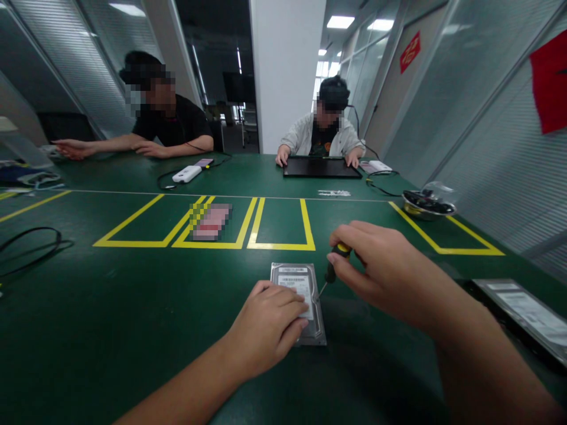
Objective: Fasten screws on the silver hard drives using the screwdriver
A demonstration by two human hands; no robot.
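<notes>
A silver hard drive with a white label lies flat on the green table in front of me. My left hand presses down on its near half, fingers resting on the label. My right hand grips a small screwdriver with a black and yellow handle. The screwdriver tip touches the drive's right edge, near the middle.
Yellow taped boxes mark the table beyond the drive. A second drive lies at the right edge, a metal bowl farther back. A black cable loops at left. Two people sit across, one with hands on a black laptop.
</notes>
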